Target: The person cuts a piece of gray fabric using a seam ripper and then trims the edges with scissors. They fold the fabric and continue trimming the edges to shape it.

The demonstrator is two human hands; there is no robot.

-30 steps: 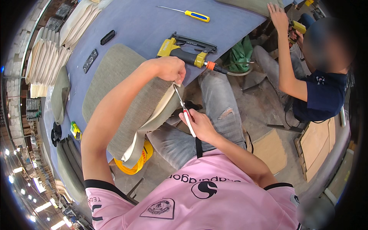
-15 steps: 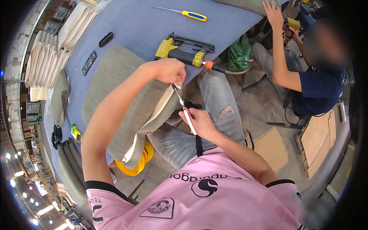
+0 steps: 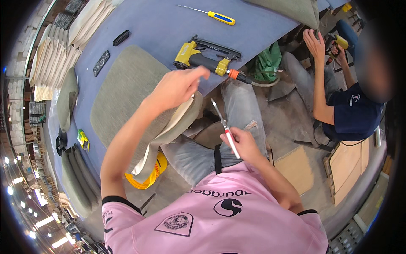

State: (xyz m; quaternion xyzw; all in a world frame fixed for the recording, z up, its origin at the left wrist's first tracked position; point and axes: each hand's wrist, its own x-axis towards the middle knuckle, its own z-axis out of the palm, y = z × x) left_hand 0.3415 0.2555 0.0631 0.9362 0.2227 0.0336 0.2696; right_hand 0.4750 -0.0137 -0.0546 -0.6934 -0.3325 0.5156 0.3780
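A pair of scissors (image 3: pixel 229 136) with red-and-white handles is gripped in my right hand (image 3: pixel 245 146). Their metal blades point up and away, apart from the fabric. My left hand (image 3: pixel 177 88) is over the far right edge of a grey-green upholstered cushion (image 3: pixel 127 89), just short of the staple gun. Its fingers are bent and smeared by motion, so whether they hold anything is unclear. Along the cushion's near right side runs a loose fabric edge (image 3: pixel 173 129) with pale lining. A yellow-and-black staple gun (image 3: pixel 205 59) with an orange hose fitting lies beyond my left hand.
On the blue table (image 3: pixel 148 25) lie a yellow-and-blue screwdriver (image 3: pixel 220 17) and two dark oblong objects. A yellow bucket (image 3: pixel 148 171) stands below the cushion. Stacked panels (image 3: pixel 53 59) are at left. At right a co-worker (image 3: pixel 351 110) holds a yellow power tool (image 3: pixel 339 41).
My left hand has come off the fabric edge, lifting slightly. My right hand has drawn the scissors back and right, away from the cushion. The co-worker's hands have shifted.
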